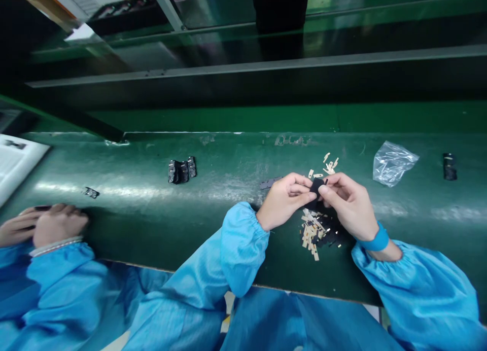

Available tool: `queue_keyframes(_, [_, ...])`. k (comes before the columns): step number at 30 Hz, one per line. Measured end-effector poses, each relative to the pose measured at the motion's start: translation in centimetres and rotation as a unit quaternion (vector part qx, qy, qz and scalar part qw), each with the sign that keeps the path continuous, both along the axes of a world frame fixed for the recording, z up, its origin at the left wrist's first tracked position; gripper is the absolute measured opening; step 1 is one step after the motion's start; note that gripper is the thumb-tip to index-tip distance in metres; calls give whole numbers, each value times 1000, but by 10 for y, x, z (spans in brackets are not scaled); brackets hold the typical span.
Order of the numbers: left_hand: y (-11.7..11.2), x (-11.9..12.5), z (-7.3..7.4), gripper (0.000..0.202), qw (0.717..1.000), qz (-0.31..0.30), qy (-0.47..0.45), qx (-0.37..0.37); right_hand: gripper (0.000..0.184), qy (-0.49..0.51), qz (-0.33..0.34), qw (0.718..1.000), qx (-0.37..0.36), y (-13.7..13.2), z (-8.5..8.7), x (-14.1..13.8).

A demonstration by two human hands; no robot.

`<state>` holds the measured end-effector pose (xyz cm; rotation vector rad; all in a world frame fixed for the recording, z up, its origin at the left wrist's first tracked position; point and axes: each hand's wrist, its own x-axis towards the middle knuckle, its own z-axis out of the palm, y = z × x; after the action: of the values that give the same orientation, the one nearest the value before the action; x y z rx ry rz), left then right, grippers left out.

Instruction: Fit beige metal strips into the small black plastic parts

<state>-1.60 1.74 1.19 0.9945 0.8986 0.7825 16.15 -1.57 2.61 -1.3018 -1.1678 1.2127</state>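
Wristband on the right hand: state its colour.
The wristband on the right hand is blue, deeper than the pale blue sleeve; head view shows it best.

Both hands meet just above a heap of tan strips and black bits (315, 233) on the green bench (228, 224). The left hand (283, 200) and right hand (350, 205) pinch a small black piece (315, 187) between their fingertips. Beyond the heap lies a smaller scatter of tan strips (328, 165). To the heap's right sits a clear plastic bag (392, 162), and further right a lone black part (449, 167). Well left of the heap is a cluster of black parts (181, 171). At the far left are a co-worker's hands (49, 225).
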Motion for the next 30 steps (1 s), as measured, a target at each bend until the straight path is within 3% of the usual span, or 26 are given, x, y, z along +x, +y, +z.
queue_keyframes(5, [2, -3, 3, 33, 999, -25, -42, -16, 26, 84, 39, 995, -48, 0, -7, 8])
queue_keyframes(9, [2, -7, 2, 42, 989, -69, -100, -85, 26, 180, 92, 976, -84, 0, -9, 11])
queue_keyframes(13, [0, -8, 1, 45, 977, -86, -146, -132, 23, 224, 103, 966, -80, -1, -7, 9])
queue_keyframes(20, [0, -5, 0, 41, 976, -72, -154, -136, 28, 150, 72, 985, -41, -4, -14, 6])
queue_keyframes(25, [1, -6, -1, 41, 975, -82, -158, -132, 25, 157, 113, 980, -51, 1, -17, 12])
queue_keyframes(30, [4, -5, -1, 40, 997, -18, -40, -58, 21, 128, 112, 984, -48, 1, -14, 13])
